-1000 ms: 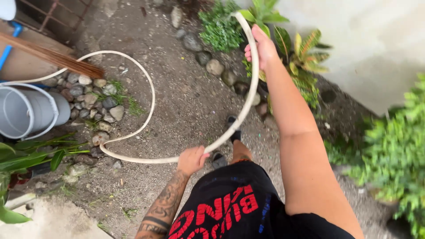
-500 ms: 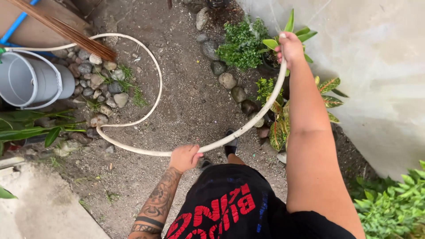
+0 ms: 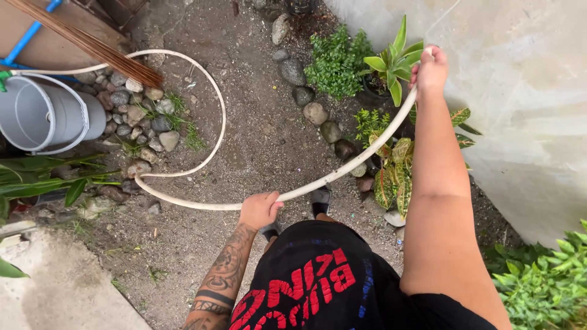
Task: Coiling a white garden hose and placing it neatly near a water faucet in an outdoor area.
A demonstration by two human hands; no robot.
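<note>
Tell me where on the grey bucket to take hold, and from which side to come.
Grip the grey bucket by its thin white bail handle, which arcs over the rim. The bucket lies tipped on its side, mouth toward the left, so come from above. The brown broom bristles crowd the far side, beside the hose.

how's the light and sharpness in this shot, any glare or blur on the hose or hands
Head view: soft, even daylight with no hard shadows. The pale wall at upper right is bright and nearly washed out. The hose, left hand and right hand are all fairly sharp, as are the stones. The wide lens stretches the right forearm near the frame edge.
</note>
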